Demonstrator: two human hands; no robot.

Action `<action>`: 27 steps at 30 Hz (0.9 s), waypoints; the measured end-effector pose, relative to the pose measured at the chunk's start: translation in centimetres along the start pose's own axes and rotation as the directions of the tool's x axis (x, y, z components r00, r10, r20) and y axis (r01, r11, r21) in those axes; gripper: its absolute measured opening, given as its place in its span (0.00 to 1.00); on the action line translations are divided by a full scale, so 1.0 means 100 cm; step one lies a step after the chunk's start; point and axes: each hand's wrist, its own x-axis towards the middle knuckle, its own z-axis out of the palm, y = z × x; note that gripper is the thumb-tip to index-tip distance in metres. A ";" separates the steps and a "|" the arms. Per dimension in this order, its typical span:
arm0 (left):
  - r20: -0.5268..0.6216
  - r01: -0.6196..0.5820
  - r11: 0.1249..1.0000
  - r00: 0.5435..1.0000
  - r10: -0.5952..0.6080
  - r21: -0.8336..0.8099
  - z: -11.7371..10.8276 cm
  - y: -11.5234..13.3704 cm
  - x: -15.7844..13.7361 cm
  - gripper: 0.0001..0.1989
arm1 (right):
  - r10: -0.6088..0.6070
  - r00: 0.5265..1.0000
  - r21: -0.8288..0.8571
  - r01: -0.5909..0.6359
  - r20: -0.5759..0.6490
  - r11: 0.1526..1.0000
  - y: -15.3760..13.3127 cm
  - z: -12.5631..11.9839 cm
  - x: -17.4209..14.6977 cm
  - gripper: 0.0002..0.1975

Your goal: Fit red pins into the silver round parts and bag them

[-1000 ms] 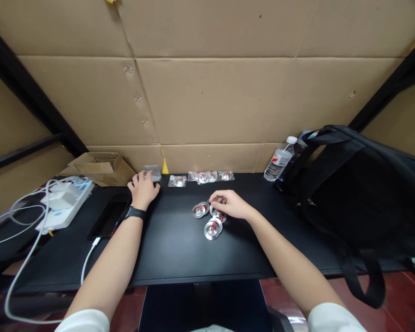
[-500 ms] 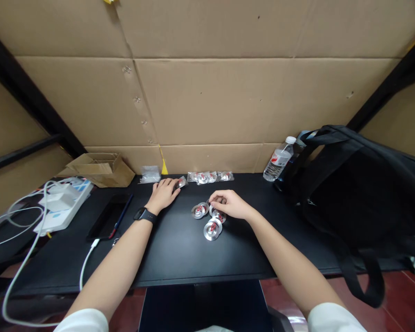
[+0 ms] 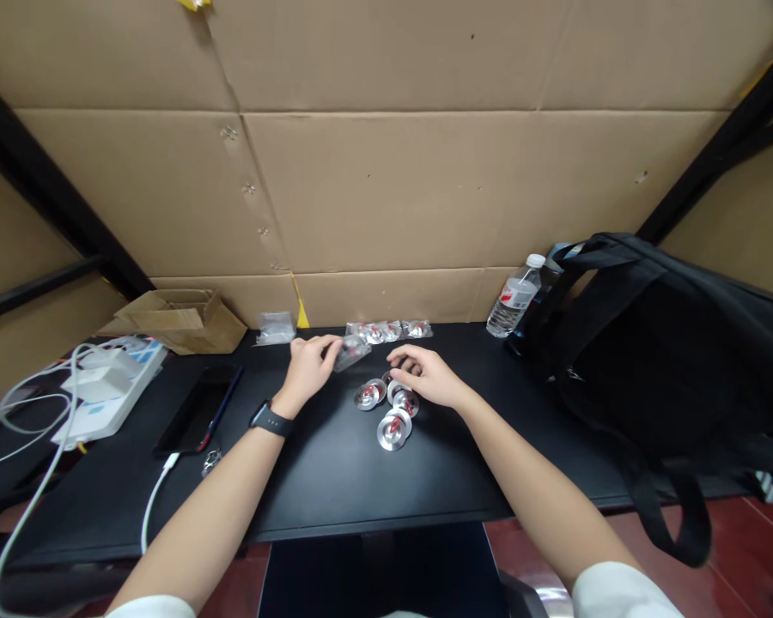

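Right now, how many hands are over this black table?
2. The left hand pinches a clear packet; the right hand is near the loose metal discs, fingers curled. No other hand shows.

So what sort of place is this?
Probably a makeshift work booth: cardboard panels stand behind and beside a black table, with a white power strip at the left.
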 end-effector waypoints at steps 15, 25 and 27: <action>0.177 -0.202 0.938 0.950 0.257 -0.281 0.014 0.056 -0.019 0.15 | -0.103 0.994 -0.055 0.101 -0.039 0.993 -0.010 -0.016 -0.002 0.13; 0.083 -0.042 0.840 0.991 0.104 -0.541 0.021 0.045 -0.015 0.09 | -0.012 0.983 0.142 0.038 -0.185 0.989 -0.003 -0.008 0.001 0.21; 0.023 -0.030 0.832 0.998 0.052 -0.554 0.020 0.044 -0.014 0.09 | 0.007 0.991 0.189 0.018 -0.132 0.982 -0.001 -0.007 0.002 0.22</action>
